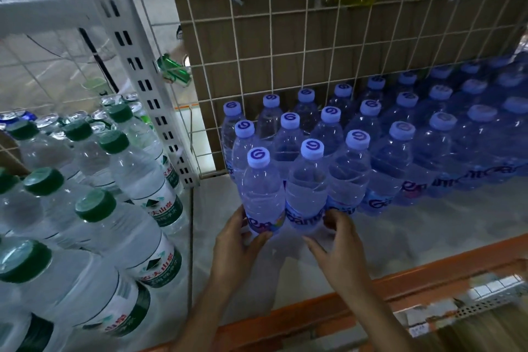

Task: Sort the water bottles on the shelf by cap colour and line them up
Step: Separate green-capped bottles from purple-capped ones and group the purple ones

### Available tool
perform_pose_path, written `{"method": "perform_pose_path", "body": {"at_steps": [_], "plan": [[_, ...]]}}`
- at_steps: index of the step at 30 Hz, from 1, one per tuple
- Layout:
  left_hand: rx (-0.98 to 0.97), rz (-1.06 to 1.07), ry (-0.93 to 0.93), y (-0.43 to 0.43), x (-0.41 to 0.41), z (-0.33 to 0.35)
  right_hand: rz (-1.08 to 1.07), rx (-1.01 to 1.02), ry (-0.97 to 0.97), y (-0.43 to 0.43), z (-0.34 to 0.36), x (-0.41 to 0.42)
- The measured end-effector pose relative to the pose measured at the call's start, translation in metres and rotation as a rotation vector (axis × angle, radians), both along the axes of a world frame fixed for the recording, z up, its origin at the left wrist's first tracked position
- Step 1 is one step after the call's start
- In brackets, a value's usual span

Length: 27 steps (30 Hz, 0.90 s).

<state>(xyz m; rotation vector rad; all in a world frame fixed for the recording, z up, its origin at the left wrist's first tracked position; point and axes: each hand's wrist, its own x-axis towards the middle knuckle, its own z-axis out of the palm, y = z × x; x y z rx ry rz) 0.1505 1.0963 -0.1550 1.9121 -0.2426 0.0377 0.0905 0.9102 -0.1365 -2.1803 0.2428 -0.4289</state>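
Just right of the white slotted upright (148,94), the blue-capped bottles (370,108) are standing in slanting rows. The two at the front of the block are rising directly beyond the person's fingers. The left hand (237,240), nearer the upright, is curling thumb and fingers round the base of the front-left blue-capped bottle (261,194). The right hand (340,237) is gripping the foot of the second blue-capped bottle (307,188), which is touching the first. Both long axes are running vertical, so low grips are probably steering them into line. Left of the upright, green-capped bottles (140,177) are standing as a separate group.
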Motion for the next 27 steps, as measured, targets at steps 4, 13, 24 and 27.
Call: {"method": "perform_pose_path", "body": {"at_steps": [4, 13, 24, 27], "plan": [[-0.001, -0.014, -0.003, -0.002, -0.005, 0.004, 0.024, -0.035, 0.033, 0.003, -0.004, 0.002], [0.049, 0.162, -0.055, -0.016, -0.013, 0.008, 0.104, -0.078, 0.087, -0.004, -0.004, -0.002], [0.211, 0.585, -0.110, -0.049, -0.051, 0.018, 0.263, -0.187, 0.104, -0.037, 0.015, -0.049], [0.241, 0.624, -0.270, -0.060, -0.070, 0.036, 0.272, -0.188, 0.089, -0.044, 0.019, -0.058]]}}
